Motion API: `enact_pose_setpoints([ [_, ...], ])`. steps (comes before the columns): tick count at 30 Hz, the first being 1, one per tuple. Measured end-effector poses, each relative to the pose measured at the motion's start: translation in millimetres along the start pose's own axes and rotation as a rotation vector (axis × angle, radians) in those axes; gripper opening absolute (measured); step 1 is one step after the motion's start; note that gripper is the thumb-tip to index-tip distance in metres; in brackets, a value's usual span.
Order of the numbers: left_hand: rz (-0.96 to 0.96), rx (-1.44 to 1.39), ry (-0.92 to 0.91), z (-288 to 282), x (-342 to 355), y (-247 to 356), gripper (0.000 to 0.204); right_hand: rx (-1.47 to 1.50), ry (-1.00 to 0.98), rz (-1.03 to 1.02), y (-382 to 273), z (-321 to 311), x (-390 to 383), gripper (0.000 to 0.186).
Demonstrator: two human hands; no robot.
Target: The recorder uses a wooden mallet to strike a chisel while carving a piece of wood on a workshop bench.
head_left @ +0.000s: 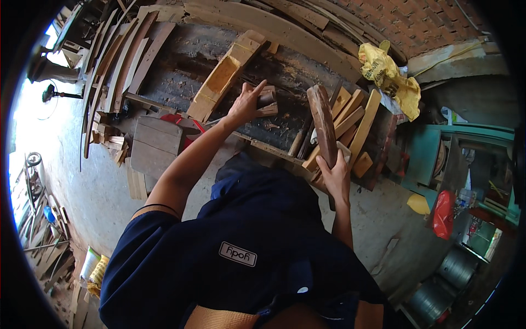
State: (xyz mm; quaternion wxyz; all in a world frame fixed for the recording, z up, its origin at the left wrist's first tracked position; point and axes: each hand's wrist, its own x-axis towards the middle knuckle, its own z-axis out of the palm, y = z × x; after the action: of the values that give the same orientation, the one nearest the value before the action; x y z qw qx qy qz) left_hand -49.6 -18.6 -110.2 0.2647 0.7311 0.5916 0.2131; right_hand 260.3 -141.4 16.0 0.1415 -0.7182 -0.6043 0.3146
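My right hand (pixel 335 176) is closed round the lower end of a thick brown wooden club (pixel 322 123), which is held upright in the picture over the right part of the bench. My left hand (pixel 245 105) reaches over the bench with its fingers stretched out and apart. Right beside its fingers is a small dark brown wooden block (pixel 267 97); whether they touch it I cannot tell. Just left of that hand lies a long pale timber (pixel 211 93) with a rectangular hollow cut into it and yellow marks on top.
Several wood pieces (pixel 364 126) lie at the bench's right end, near a crumpled yellow sack (pixel 392 77). Long boards (pixel 118 71) lean at the left. A wooden stool (pixel 156 140) stands before the bench (pixel 290 71). A teal cabinet (pixel 424 156) is at the right.
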Motion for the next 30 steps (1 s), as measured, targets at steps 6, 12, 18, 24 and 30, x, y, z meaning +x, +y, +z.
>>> enact_pose_setpoints([
  [6, -0.031, 0.179, -0.077, 24.3, 2.4, -13.7, 0.117, 0.016, 0.107, -0.006, 31.3, 0.8, -8.5, 0.044],
  [12, 0.024, 0.122, -0.019, 28.9, 5.9, -40.3, 0.121, 0.007, -0.005, 0.216, 20.6, -21.4, -19.3, 0.057],
  [18, -0.122, -0.035, -0.224, 1.0, 41.4, -40.4, 0.093, -0.023, 0.025, 0.198, 33.9, -26.0, -20.6, 0.056],
  [24, -0.773, -1.315, -0.942, -25.5, 51.1, -32.3, 0.058, -0.114, 0.080, 0.129, 25.7, -26.8, -23.4, 0.056],
  [30, -0.917, -1.172, -0.882, 8.8, 30.6, -42.2, 0.062, -0.159, 0.068, 0.129, 22.5, -16.9, -19.1, 0.060],
])
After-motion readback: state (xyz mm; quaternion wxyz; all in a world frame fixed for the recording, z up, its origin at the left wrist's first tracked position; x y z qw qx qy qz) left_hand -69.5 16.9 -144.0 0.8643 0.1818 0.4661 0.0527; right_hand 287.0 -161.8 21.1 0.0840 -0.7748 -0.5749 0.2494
